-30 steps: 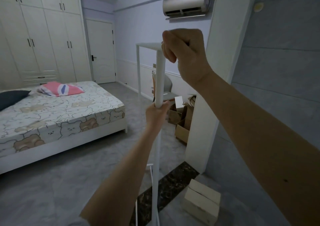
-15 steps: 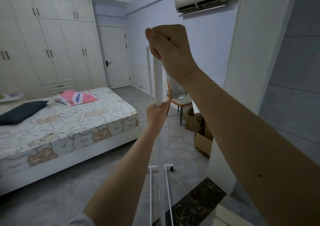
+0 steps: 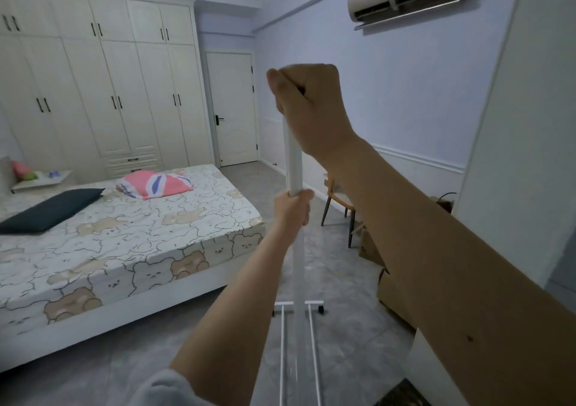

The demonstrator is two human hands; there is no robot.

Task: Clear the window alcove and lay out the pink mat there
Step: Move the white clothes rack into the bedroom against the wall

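A white metal clothes rack (image 3: 293, 165) stands upright in front of me, seen end-on. My right hand (image 3: 308, 106) grips its top, fist closed round the rail. Lower down, my left hand (image 3: 292, 207) is wrapped round the vertical post at mid-height. The rack's base bars and a small caster (image 3: 321, 309) are just above the grey floor. A pink folded item with a blue and white pattern (image 3: 154, 183) lies on the bed.
A bed (image 3: 118, 249) with a bear-print sheet and a dark pillow (image 3: 50, 209) fills the left. A chair (image 3: 338, 206) and cardboard boxes (image 3: 371, 246) stand along the right wall. White wardrobes (image 3: 103, 93) and a door (image 3: 233, 109) are at the back.
The view has swung left into the bedroom. The rack has turned from side-on to end-on, carried along in both hands. The alcove floor and the box there have left the view.
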